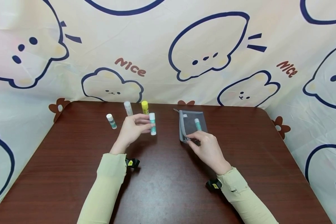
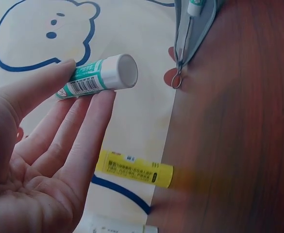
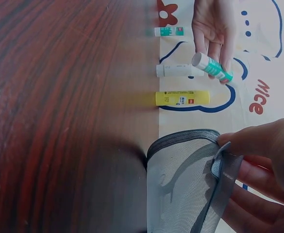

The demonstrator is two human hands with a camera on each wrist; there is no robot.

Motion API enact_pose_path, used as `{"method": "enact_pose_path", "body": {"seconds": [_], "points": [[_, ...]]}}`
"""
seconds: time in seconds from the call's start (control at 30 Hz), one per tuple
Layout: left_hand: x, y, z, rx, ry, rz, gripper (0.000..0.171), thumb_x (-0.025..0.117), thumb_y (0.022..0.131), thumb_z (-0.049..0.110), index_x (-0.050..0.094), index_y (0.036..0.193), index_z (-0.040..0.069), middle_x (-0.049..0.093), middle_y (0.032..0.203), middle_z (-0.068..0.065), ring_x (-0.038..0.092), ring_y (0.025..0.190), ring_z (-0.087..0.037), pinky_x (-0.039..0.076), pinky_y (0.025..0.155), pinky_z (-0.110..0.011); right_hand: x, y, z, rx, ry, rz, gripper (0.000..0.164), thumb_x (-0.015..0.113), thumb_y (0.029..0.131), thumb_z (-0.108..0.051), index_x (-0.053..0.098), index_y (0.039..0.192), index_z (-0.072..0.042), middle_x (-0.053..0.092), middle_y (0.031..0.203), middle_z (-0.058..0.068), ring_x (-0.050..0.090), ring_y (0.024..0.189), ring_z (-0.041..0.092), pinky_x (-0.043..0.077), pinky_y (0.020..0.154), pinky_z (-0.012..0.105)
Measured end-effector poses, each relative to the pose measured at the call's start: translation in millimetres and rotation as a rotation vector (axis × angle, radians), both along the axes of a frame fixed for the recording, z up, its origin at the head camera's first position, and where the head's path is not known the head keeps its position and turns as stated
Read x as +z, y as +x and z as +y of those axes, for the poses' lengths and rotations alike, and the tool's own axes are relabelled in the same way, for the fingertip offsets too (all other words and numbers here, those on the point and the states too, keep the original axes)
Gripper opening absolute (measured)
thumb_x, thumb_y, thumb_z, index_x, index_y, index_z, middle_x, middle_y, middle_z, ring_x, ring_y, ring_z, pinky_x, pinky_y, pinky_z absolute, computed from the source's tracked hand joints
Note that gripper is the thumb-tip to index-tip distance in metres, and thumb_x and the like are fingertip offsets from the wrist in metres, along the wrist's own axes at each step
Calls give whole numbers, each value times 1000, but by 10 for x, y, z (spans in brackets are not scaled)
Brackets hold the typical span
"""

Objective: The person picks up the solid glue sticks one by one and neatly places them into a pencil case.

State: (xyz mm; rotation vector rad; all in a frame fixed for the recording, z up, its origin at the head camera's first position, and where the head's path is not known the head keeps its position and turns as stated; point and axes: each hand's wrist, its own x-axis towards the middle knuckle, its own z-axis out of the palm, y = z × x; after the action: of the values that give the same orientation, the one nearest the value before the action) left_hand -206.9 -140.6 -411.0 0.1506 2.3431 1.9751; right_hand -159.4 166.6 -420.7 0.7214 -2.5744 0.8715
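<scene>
Between thumb and fingertips, my left hand (image 1: 131, 128) pinches a green-and-white glue stick (image 1: 152, 124), held upright above the table in the head view. Its white end and barcode label face the left wrist camera. My right hand (image 1: 210, 150) pinches the near corner of a grey mesh zip pouch (image 1: 188, 123), by the zipper. In the right wrist view the thumb presses on the pouch's edge (image 3: 218, 141), with fingers behind the mesh. Another green-and-white glue stick (image 1: 198, 124) shows at the pouch, its lower part hidden by my right hand.
Left of the pouch, a yellow glue stick (image 1: 145, 107) and a white one (image 1: 128, 109) stand near the table's back edge. A smaller green-and-white glue stick (image 1: 111, 121) stands further left. A patterned cloth (image 1: 156, 40) hangs behind the brown table (image 1: 162, 186).
</scene>
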Motion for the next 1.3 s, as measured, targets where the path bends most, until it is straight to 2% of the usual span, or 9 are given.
{"method": "enact_pose_path", "body": {"seconds": [0.5,0.97,1.3], "points": [[-54,-35,253,-33,30,-21,39,83,88,12,69,122,0,72,111,-16,73,92,-27,60,78,-37,5,8,2,-6,0,-4,18,83,85,-6,80,103,-10,73,95,-1,69,82,13,60,71,32],[-144,-101,449,-20,59,-35,35,83,87,11,70,119,2,72,107,-15,74,87,-27,61,76,-36,10,5,-1,0,0,4,18,83,85,-6,80,103,-9,73,95,1,69,82,14,60,70,32],[-145,-157,569,-24,42,-58,36,83,88,13,69,119,4,72,107,-13,74,87,-26,61,76,-36,13,7,-6,2,5,5,18,83,85,-6,80,103,-9,73,95,1,70,81,15,60,69,32]]}}
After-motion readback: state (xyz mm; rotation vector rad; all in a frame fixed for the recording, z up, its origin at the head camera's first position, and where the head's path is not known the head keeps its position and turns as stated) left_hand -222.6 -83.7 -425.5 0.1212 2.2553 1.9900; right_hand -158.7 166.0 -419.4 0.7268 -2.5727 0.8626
